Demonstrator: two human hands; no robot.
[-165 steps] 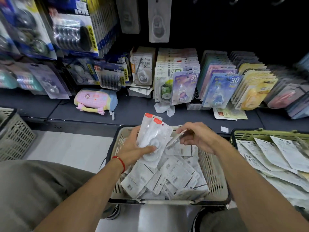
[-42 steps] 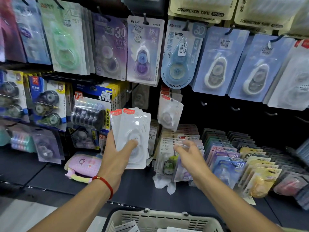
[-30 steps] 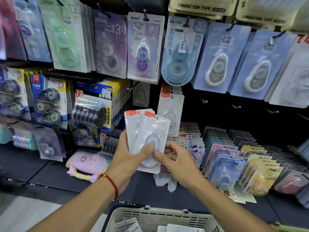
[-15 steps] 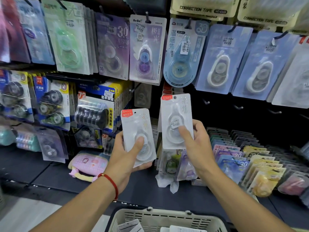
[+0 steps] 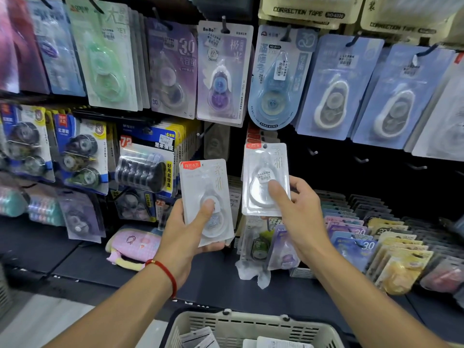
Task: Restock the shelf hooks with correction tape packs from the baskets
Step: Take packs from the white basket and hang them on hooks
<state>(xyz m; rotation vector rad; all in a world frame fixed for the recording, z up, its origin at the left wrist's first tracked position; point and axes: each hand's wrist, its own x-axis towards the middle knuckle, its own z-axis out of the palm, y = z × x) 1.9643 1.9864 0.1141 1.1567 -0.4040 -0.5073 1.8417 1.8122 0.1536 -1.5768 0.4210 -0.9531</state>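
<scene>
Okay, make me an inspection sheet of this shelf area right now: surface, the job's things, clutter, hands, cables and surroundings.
Surface: dark shelf ledge under the hooks.
Job's things: one white pack in the left hand; another white pack held up at the hook row; basket below with more packs.
Clutter: pink pouch and crumpled wrapper on the ledge.
Hands: left hand grips its pack; right hand pinches the other.
Cables: nothing seen.
Surroundings: hanging tape packs above, bare hooks at right.
</scene>
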